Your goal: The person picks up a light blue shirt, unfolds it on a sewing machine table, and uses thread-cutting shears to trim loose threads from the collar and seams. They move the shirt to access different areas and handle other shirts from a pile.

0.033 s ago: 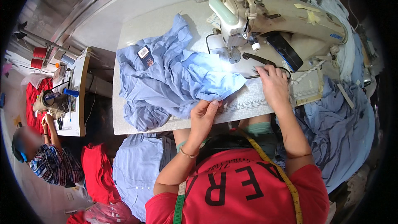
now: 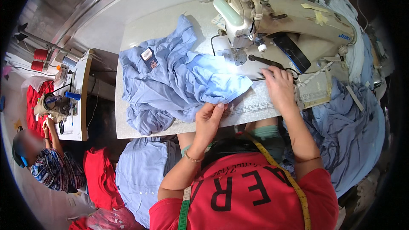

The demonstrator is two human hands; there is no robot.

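A light-blue garment [image 2: 164, 74] lies crumpled on the sewing table, with a dark tag [image 2: 149, 58] on top. My left hand [image 2: 208, 119] pinches its near edge between thumb and fingers, close to the table's front. The cloth's right end spreads under the lit needle area of a sewing machine [image 2: 238, 25]. To the right of the cloth, my right hand [image 2: 279, 85] rests on the table with fingers curled. A small dark tip shows at those fingertips; what it belongs to is unclear. Black scissors [image 2: 267, 61] lie just beyond that hand.
A phone [image 2: 292, 53] lies beside the machine. A ruler strip [image 2: 251, 108] runs along the table front. Blue garments [image 2: 341, 132] hang at the right; more blue cloth [image 2: 142, 174] and red cloth [image 2: 100, 176] are piled lower left. Another person [image 2: 55, 166] works at a second machine.
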